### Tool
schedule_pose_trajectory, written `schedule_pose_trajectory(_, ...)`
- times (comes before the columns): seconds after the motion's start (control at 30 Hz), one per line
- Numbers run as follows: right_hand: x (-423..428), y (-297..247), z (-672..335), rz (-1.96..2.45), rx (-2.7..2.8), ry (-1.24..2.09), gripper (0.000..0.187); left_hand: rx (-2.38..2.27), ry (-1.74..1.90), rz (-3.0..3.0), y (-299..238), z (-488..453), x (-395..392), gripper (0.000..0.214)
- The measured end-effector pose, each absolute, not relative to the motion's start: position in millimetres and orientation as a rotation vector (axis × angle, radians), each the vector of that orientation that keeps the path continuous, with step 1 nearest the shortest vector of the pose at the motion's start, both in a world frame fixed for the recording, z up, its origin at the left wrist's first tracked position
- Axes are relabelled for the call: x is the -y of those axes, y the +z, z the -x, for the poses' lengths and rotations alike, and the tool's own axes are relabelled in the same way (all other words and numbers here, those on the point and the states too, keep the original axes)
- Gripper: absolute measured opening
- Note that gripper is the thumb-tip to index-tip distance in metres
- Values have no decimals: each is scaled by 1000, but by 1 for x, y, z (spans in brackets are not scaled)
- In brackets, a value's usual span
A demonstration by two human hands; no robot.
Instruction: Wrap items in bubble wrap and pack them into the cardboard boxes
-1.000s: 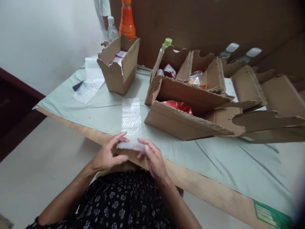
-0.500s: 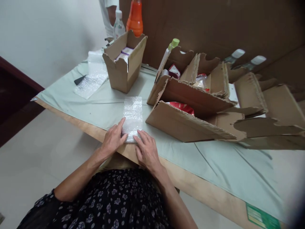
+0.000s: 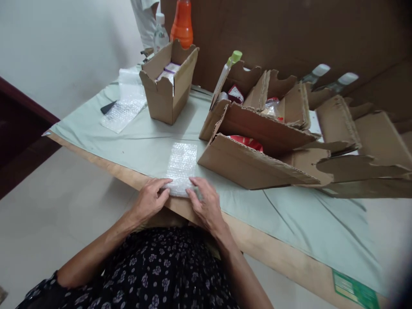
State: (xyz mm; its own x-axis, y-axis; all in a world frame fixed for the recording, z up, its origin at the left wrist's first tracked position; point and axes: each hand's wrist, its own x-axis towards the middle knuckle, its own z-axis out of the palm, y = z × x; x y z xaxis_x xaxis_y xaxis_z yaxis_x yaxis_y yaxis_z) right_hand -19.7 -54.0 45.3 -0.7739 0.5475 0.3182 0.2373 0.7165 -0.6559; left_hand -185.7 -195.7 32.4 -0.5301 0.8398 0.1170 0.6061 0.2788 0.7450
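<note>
A small sheet of bubble wrap (image 3: pixel 182 161) lies at the table's front edge, its near end doubled over into a thicker fold. My left hand (image 3: pixel 151 196) pinches the left side of that fold between thumb and fingers. On the opposite side, my right hand (image 3: pixel 206 201) grips the fold's right end the same way. Whether anything is wrapped inside the fold, I cannot tell.
More bubble wrap (image 3: pixel 124 109) lies at the back left, over a dark flat object (image 3: pixel 107 107). A cardboard box (image 3: pixel 161 96) holds purple-and-white packs. Joined cardboard bins (image 3: pixel 257 165) stand to the right. Behind are a clear bottle (image 3: pixel 160 34) and an orange bottle (image 3: pixel 182 25). Someone's white clothing (image 3: pixel 143 23) shows beyond.
The bubble wrap's far end has come nearer and its near end is folded over further. Both hands have shifted to the two ends of the fold.
</note>
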Motion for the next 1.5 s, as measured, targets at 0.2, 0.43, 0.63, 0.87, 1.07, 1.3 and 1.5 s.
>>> schedule_pose_trajectory(0.2,61,39,9,417,2522,501,27,-2279,1000,-1259,32,194,181,42)
schedule_pose_trajectory(0.43,49,30,30,349,2647,601,26,-2328,1129,-1670,39,188,197,45)
schedule_pose_trajectory(0.63,48,39,21,529,2574,809,28,-2206,1059,-1766,36,195,191,32)
schedule_pose_trajectory(0.87,46,35,29,491,2691,511,35,-2372,838,-1752,30,216,156,34)
schedule_pose_trajectory(1.07,38,30,32,549,2631,774,29,-2178,1050,-1866,34,208,187,34)
schedule_pose_trajectory(1.3,50,34,27,612,2578,534,37,-2414,922,-1625,30,211,171,33)
schedule_pose_trajectory(1.5,38,31,54,561,2724,627,38,-2401,1413,-975,43,202,186,49)
